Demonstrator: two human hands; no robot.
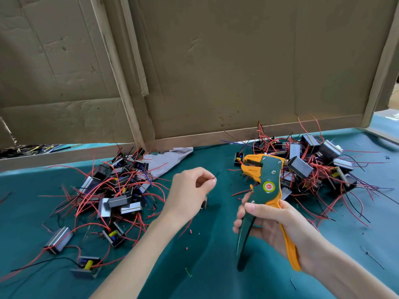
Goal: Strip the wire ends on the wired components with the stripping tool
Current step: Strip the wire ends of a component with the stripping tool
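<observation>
Right hand (pixel 274 225) wrapped round handles of stripping tool (pixel 264 184); orange-green head upright above teal surface (pixel 205 244), handles spread, not squeezed. Left hand (pixel 187 193) near tool, apart from it, pinches thin wire end (pixel 214 179) between thumb and forefinger; small component (pixel 204 202) hangs below. Wired components heaped in left pile (pixel 114 190) and right pile (pixel 313 167). Judged step: presenting wire for stripping. Next move calls for guiding wire tip into tool head, then squeezing handles.

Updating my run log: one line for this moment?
left hand: pinches thin wire | right hand: grips stripping tool | components: piled nearby
</observation>
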